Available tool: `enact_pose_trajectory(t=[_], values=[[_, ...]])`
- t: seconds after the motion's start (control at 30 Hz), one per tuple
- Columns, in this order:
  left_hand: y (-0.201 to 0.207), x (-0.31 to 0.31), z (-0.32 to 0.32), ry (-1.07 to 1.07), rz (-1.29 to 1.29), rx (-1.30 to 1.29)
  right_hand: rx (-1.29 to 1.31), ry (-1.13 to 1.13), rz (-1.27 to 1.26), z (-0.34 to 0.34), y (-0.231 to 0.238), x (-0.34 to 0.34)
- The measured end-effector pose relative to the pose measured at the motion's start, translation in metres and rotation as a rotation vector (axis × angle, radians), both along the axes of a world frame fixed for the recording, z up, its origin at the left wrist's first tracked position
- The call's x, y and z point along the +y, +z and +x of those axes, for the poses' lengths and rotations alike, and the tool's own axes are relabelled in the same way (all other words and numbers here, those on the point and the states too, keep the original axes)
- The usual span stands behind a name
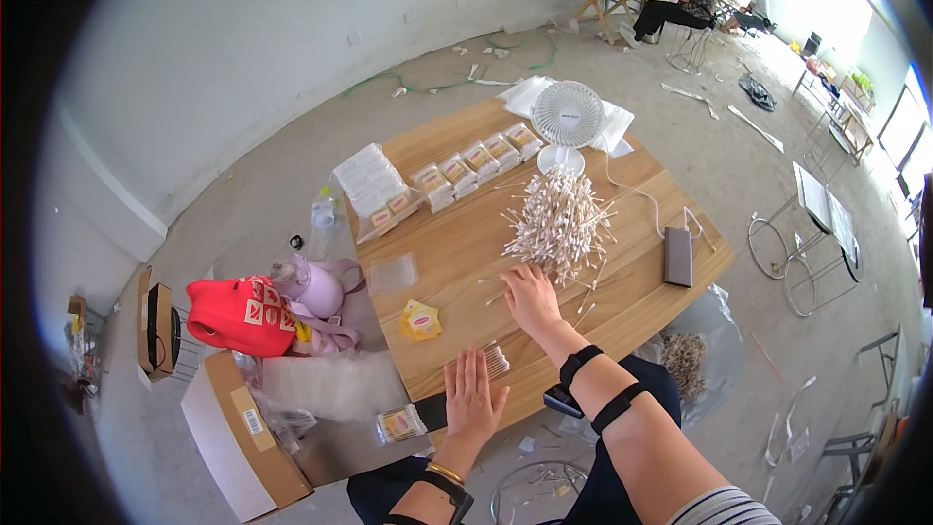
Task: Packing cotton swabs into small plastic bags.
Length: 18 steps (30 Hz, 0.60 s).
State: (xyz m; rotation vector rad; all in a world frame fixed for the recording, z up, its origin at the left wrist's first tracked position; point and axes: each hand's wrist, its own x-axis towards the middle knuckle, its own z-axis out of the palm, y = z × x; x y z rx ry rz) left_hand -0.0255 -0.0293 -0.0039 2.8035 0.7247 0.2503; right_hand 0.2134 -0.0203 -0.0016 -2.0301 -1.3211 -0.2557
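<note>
My left hand [470, 401] lies with its fingers stretched out near the table's front edge, right beside a small row of cotton swabs [495, 361]. My right hand [533, 301] reaches to the near edge of a large loose heap of cotton swabs [559, 224], fingers extended and touching the swabs there. A few single swabs lie around that hand. Left of it are a stack of yellow paper cards [420, 320] and some clear plastic sleeves [393, 275]. A filled pack of swabs [400, 423] rests by the table's left front corner, near my left hand.
Along the far side of the wooden table [622, 321] stand rows of packed swabs [476, 163], a white fan [568, 117] and a grey power bank [677, 257] on a cable. At left are a red bag [238, 316], a purple bottle [309, 284] and a cardboard box [243, 437]. Two people sit far back.
</note>
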Motion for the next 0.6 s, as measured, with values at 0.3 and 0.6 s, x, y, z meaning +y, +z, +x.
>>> enact_pose_trajectory(t=[0.3,0.6], values=[[-0.001,-0.006,-0.004,0.047,0.000,0.036,0.255,0.238,-0.129,-0.057,0.001,-0.033],[-0.003,-0.006,-0.006,0.076,-0.015,0.054,0.160,-0.051,-0.037,-0.021,0.023,-0.115]])
